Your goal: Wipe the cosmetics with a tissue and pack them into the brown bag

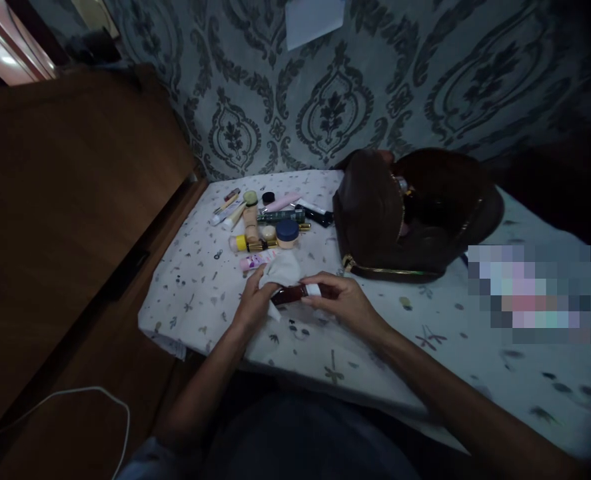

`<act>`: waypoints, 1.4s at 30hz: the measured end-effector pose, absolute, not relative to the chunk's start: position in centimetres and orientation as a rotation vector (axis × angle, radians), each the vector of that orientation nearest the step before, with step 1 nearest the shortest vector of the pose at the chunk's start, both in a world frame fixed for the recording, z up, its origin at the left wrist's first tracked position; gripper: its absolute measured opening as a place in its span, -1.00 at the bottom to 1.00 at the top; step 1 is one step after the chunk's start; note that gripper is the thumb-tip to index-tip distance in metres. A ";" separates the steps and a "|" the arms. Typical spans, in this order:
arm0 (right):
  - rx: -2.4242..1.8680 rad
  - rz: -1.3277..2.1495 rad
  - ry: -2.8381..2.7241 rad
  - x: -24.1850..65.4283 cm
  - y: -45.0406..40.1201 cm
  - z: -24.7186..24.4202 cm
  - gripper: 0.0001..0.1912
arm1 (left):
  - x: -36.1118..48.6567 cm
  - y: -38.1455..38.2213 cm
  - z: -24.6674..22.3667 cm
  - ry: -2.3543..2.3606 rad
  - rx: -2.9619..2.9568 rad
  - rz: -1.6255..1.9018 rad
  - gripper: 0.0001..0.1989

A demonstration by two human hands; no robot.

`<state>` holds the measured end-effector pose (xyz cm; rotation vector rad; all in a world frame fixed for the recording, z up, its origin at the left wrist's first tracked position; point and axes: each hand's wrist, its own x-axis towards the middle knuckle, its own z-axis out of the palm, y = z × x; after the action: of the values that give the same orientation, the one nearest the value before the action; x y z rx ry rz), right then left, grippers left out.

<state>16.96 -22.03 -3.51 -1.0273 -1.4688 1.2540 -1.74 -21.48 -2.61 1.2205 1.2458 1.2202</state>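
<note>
My left hand [253, 301] is closed around a white cloth [281, 269], pressing it against one end of a dark reddish-brown bottle [290, 295]. The bottle's other end, with a white band near it, is pinched in the fingers of my right hand [339, 300]. It lies almost level above the table's front part. Just behind the cloth is a pink and white tube [258, 260]. Farther back are a jar with a dark blue lid [288, 231], a yellow-capped bottle [238, 243] and several other cosmetics.
A brown bag [375, 220] stands unzipped on the patterned tablecloth [295, 373], right of the cosmetics. A blurred-out patch [535, 293] covers something at the right. Along the left is a wooden cabinet [75, 200], with a white cable [95, 389] below. Patterned wallpaper [335, 107] rises behind.
</note>
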 end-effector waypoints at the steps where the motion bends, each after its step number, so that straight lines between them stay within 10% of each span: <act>1: -1.019 1.239 -1.487 17.0 -22.0 -3.6 -0.58 | -1.8 -21.6 -2.6 1.232 1.312 1.186 -0.63; 8: -0.976 1.326 -1.531 17.3 -22.2 -3.5 -0.63 | -1.5 -22.4 -0.8 1.169 1.866 1.017 -0.39; 15: -0.997 1.399 -1.380 17.1 -22.4 -3.4 -0.61 | -1.8 -22.0 -0.3 1.161 1.974 1.295 -0.76; 42: -0.990 1.449 -1.395 17.7 -22.2 -3.6 -0.61 | -2.6 -23.7 -2.2 1.540 2.348 0.886 -0.76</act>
<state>17.72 -22.17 -3.60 -0.9897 -1.3949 1.4488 -2.63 -23.74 -2.22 2.3479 1.5403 0.8860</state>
